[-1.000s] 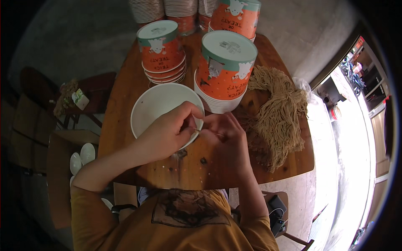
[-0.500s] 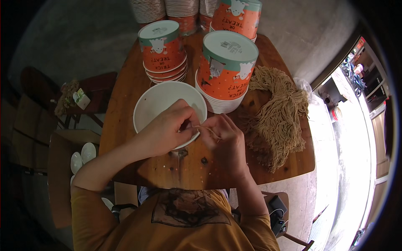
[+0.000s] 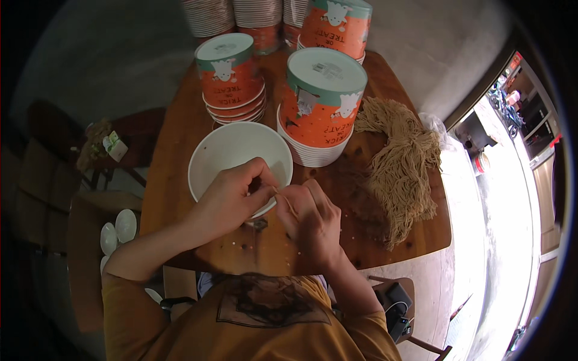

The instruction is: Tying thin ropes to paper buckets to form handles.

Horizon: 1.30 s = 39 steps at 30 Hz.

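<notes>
A paper bucket, white inside, stands mouth-up near the middle of the wooden table. At its near right rim, my left hand pinches a thin tan cord between thumb and fingertips. My right hand, just to the right, is closed on the same cord, its fingers curled. Both hands almost touch. They cover part of the rim, and whether the cord passes through the bucket's wall is hidden. Right of the bucket lies a loose bundle of tan cords.
Upside-down orange and green buckets stand in a stack behind my right hand and in another stack behind the open bucket. More stacks line the far edge. On the left, a cardboard box holds white round pieces.
My right hand has drawn nearer to me and turned slightly, still gripping the cord. My left hand has shifted a little nearer. The whole view has moved slightly; the bucket looks unmoved.
</notes>
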Each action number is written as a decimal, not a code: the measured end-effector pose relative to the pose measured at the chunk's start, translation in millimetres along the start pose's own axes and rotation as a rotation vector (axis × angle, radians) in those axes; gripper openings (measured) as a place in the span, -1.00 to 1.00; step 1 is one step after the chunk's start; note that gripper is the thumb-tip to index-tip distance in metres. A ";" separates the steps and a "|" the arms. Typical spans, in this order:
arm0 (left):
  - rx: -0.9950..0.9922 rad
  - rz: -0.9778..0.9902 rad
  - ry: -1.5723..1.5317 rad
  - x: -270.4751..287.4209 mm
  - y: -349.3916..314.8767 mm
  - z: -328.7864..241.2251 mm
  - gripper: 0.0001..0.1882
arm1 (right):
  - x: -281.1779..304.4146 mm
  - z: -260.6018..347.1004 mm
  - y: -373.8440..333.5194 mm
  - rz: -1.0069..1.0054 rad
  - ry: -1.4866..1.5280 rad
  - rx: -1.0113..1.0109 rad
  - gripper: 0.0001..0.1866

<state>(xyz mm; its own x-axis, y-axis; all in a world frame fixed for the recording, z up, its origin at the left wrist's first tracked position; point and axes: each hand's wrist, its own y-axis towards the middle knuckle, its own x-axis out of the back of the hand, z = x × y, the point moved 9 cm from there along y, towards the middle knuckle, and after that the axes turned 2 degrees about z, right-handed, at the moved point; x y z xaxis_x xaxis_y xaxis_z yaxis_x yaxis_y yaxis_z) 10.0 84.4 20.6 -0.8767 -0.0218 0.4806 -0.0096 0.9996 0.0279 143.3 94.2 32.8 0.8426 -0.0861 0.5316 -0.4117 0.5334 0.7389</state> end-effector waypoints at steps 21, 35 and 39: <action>-0.089 0.124 -0.226 -9.3 6.2 -1.3 -0.69 | -13.3 -41.4 -14.6 0.056 0.428 -0.468 -0.80; -0.038 0.152 -0.310 -16.1 9.0 -0.8 -0.64 | 15.0 -12.5 3.6 0.204 0.116 0.122 -0.48; -0.020 0.136 -0.314 -16.0 9.0 2.6 -0.64 | 10.5 -7.6 17.4 0.242 0.108 0.134 -0.71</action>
<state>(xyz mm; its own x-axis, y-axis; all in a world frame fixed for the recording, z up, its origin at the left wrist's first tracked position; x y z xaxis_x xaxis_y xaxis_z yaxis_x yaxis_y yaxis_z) 22.6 93.8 11.0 -0.9746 0.1214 0.1880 0.1237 0.9923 0.0004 147.5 109.0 48.2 0.7437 0.1240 0.6569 -0.6411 0.4107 0.6483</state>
